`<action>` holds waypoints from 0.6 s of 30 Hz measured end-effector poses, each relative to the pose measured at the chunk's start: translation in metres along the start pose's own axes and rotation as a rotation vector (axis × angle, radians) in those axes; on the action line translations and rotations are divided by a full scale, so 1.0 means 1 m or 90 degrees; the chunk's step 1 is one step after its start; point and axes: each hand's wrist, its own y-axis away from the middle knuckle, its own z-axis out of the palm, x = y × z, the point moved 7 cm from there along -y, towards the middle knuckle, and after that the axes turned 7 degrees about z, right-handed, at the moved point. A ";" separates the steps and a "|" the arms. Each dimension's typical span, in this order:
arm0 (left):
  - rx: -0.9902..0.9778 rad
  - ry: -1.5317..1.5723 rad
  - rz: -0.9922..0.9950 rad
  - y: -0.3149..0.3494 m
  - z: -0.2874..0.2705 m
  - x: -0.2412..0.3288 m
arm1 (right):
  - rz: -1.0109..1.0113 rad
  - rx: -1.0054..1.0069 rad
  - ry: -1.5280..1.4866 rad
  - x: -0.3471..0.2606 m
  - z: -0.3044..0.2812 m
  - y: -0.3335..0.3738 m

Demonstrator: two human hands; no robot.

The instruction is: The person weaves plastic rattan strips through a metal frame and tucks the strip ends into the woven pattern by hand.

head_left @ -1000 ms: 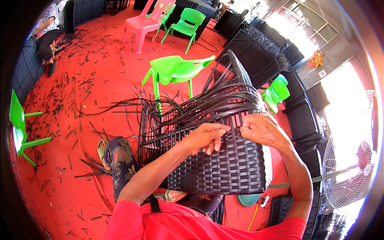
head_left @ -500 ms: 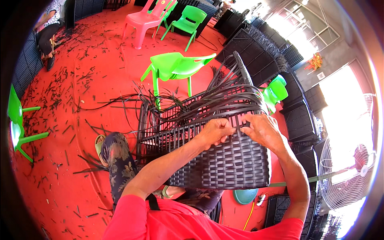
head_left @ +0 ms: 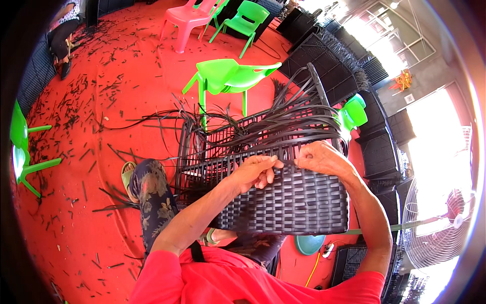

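Head: left hand [head_left: 254, 171] near right hand [head_left: 322, 157], both curled

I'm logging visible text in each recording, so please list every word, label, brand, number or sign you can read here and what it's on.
No text can be read anywhere in view.
White square sign on the grey wall: dark mark in it, too small to read.
Fan hub: too blurred to tell whether it is marked.
Black woven piece and red shirt: no lettering visible.
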 end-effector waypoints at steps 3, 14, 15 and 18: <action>-0.063 -0.104 -0.077 -0.012 0.008 -0.007 | 0.029 0.032 0.071 -0.006 -0.003 0.000; -0.066 -0.146 -0.099 -0.028 0.010 -0.013 | 0.052 0.033 0.201 -0.001 0.010 -0.006; -0.049 -0.151 -0.060 -0.027 0.008 -0.012 | 0.022 0.069 0.135 -0.003 0.007 -0.003; -0.019 -0.179 0.001 -0.018 0.015 -0.009 | -0.027 0.097 0.082 -0.012 0.001 0.000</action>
